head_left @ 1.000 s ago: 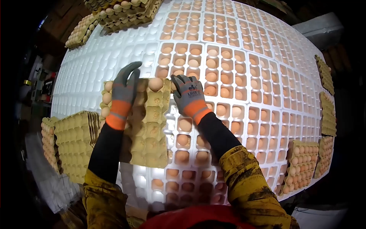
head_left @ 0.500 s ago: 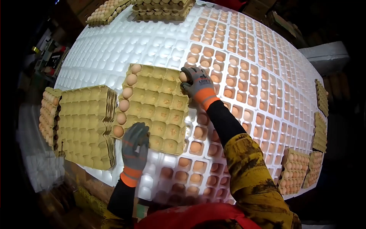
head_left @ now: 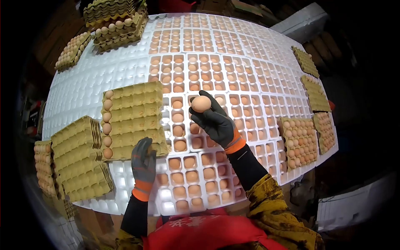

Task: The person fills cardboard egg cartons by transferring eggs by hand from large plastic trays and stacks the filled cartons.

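Note:
Both my hands wear grey gloves with orange cuffs. My right hand is turned palm up above the white foam trays, its fingers curled around a light brown egg. My left hand rests at the lower edge of a yellowish pulp egg tray, fingers stretched forward and apart from the thumb, apparently holding nothing. That tray keeps one column of eggs along its left side; its other cups are bare. Beneath my right hand, white foam trays hold brown eggs in square cells.
Stacked pulp trays stand at the left, beside a tray of eggs. More stacks and an egg-filled tray sit at the far left. At the right edge lie further pulp trays, one full of eggs. Unfilled foam trays cover the left.
My right hand has moved away from the pulp tray's right edge and turned palm up with the egg. My left hand stays by the tray. The view has shifted to the right.

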The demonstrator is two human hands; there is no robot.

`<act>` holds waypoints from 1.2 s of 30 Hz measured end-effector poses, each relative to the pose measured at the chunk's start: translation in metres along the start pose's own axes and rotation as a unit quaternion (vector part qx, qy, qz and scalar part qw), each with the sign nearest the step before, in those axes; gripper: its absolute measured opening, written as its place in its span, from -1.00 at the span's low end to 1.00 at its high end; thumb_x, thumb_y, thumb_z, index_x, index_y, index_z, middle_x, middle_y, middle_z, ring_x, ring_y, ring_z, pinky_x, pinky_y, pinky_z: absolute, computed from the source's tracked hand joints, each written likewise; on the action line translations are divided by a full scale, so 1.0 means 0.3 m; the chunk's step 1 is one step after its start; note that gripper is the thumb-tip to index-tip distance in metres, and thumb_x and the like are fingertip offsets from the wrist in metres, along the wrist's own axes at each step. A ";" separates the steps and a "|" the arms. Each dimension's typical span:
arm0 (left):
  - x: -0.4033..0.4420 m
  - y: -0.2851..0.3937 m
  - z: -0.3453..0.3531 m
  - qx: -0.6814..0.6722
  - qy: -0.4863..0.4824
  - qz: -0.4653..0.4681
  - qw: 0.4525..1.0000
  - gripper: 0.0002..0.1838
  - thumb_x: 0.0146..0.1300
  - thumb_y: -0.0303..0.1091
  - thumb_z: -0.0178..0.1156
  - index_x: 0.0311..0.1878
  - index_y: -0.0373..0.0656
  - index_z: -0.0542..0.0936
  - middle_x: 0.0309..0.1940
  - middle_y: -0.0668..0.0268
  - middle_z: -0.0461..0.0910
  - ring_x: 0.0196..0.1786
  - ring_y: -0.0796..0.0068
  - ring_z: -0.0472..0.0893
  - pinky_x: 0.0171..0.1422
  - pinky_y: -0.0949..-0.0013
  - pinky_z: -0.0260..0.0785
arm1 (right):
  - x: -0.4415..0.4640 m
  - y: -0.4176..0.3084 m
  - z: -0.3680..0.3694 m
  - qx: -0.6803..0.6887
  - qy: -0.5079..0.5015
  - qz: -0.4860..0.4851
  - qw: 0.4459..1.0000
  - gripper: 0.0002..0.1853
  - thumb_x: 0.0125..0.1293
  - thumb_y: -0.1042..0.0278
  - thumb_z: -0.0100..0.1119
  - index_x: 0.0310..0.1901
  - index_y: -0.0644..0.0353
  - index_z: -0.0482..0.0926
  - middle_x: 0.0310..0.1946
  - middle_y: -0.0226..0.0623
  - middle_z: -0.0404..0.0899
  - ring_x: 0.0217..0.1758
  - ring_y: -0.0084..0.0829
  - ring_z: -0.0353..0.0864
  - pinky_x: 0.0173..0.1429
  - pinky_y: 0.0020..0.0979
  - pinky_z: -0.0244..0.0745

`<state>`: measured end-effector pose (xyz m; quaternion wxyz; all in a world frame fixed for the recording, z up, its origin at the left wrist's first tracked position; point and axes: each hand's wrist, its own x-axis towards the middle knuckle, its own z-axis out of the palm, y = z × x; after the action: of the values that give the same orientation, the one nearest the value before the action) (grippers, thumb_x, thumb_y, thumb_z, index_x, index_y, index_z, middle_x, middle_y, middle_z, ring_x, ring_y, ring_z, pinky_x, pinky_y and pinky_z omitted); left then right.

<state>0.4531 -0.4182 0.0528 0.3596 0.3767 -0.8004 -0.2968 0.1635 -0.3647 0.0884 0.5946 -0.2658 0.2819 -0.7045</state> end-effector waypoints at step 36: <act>0.132 -0.447 -0.141 0.417 0.089 -0.125 0.896 -0.09 0.38 0.21 0.08 0.54 -0.31 0.13 0.48 -0.09 0.22 0.53 -0.06 0.20 0.57 -0.03 0.06 | 0.132 0.573 0.111 -0.196 0.273 -0.032 0.941 -0.54 0.33 0.24 0.34 0.17 0.23 0.46 -0.16 -0.42 0.55 -0.26 -0.60 0.47 -0.20 -0.55 0.43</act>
<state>0.5210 -0.5315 -0.0093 0.1993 0.6142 -0.7615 0.0564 0.2993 -0.4295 -0.0094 0.4081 -0.1836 0.5572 -0.6994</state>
